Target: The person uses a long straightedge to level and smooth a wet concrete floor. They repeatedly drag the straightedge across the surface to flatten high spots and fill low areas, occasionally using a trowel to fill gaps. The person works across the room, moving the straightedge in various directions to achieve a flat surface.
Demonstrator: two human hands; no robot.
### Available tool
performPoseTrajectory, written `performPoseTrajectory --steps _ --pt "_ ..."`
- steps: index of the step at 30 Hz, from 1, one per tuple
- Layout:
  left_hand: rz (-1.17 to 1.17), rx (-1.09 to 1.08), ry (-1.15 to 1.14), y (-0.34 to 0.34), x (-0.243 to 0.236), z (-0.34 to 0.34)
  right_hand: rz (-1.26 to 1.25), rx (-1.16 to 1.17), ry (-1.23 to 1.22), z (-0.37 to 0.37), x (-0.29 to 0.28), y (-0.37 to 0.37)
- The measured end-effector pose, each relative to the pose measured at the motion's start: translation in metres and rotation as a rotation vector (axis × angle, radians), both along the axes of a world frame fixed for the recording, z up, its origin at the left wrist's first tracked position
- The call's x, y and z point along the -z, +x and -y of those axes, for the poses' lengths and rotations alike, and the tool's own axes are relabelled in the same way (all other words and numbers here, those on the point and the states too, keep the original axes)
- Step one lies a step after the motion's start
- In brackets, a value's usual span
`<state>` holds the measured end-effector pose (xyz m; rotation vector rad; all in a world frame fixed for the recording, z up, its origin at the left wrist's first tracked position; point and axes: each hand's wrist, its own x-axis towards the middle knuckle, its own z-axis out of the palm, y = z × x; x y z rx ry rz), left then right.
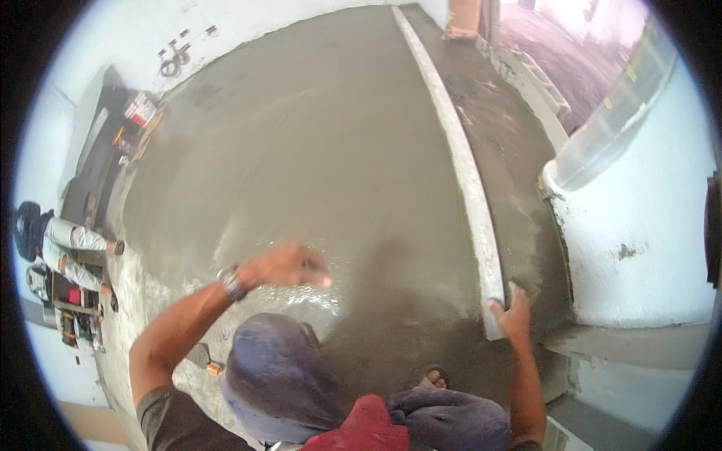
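Note:
Wet grey cement covers the floor in front of me, with a shiny patch below my left hand. A long, pale straightedge lies over the cement, running from my right side to the far wall. My right hand grips its near end, thumb on one side and fingers on the other. Over the cement hovers my left hand, holding nothing, its fingers loosely bent and apart; a watch is on that wrist. Beside my left knee lies a trowel with an orange handle, partly hidden by my leg.
At the far left another person stands beside a shelf of items. A white and red bucket is by the left wall. Wires stick out of the far wall. On the right are a plastic-wrapped column and hollow blocks along an opening.

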<state>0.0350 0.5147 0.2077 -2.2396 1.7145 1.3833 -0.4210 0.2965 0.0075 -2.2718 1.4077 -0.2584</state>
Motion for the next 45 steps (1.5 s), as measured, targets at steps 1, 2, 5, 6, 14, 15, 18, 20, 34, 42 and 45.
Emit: performPoseTrajectory --steps 1,2,5,6,14,15,18,20,34,42,45 --pt "-0.252 -0.088 -0.141 0.002 -0.001 -0.045 -0.016 -0.025 -0.027 0.010 -0.006 0.008" --pt "-0.378 -0.153 0.103 -0.005 -0.032 -0.067 -0.026 -0.045 -0.056 0.023 -0.012 0.017" --pt "-0.391 -0.287 -0.108 -0.020 -0.075 -0.109 0.022 -0.103 -0.161 0.071 -0.048 0.035" --pt "-0.312 -0.220 -0.183 -0.020 -0.091 -0.113 0.035 -0.152 -0.135 0.084 -0.062 0.049" --pt "-1.113 0.271 -0.617 -0.065 -0.138 -0.136 0.121 0.008 -0.162 0.176 -0.169 0.201" --pt "-1.168 0.311 -0.664 -0.065 -0.121 -0.134 0.147 0.039 -0.115 0.171 -0.169 0.198" --pt "-0.976 0.176 -0.883 -0.056 -0.130 -0.147 0.311 -0.006 -0.012 0.147 -0.147 0.245" --pt "-0.851 -0.052 -1.140 -0.061 -0.151 -0.145 0.273 -0.127 -0.102 0.136 -0.111 0.253" --pt "-1.390 0.292 -1.329 -0.176 -0.195 -0.039 0.047 -0.208 -0.070 0.147 -0.019 0.205" --pt "-1.053 0.619 -1.492 -0.167 -0.183 -0.030 0.093 -0.208 -0.201 0.215 0.032 0.176" --pt "-1.067 0.481 -1.444 -0.166 -0.184 -0.034 0.132 -0.196 0.030 0.165 0.015 0.208"
